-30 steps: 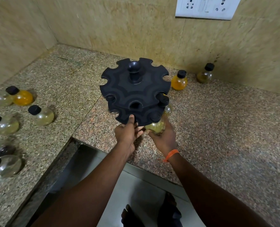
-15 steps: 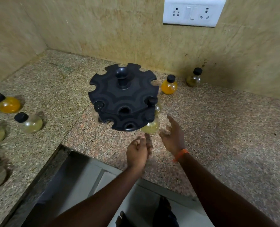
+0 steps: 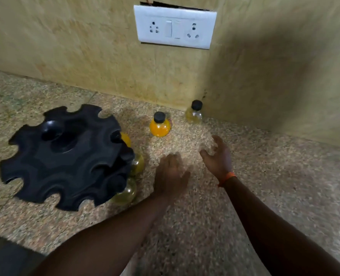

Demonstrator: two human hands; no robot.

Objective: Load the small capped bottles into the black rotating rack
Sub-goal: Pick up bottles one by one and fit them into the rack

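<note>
The black rotating rack (image 3: 65, 156) stands on the granite counter at the left. Three small bottles hang in its right-side slots: an orange one (image 3: 126, 139), a yellowish one (image 3: 137, 164) and a pale one (image 3: 125, 193). Two loose black-capped bottles stand near the wall: an orange one (image 3: 159, 125) and a pale yellow one (image 3: 194, 114). My left hand (image 3: 170, 176) hovers palm down to the right of the rack, holding nothing. My right hand (image 3: 217, 155) is open, fingers spread, below and between the two loose bottles, touching neither.
The speckled granite counter (image 3: 264, 176) runs to a beige wall at the back. A white switch and socket plate (image 3: 175, 26) sits on the wall above the loose bottles. The counter's front edge drops off at the lower left (image 3: 6, 246).
Both hands have left the rack and moved right, toward the two loose bottles. The view has swung right, so the bottles on the left counter are out of frame.
</note>
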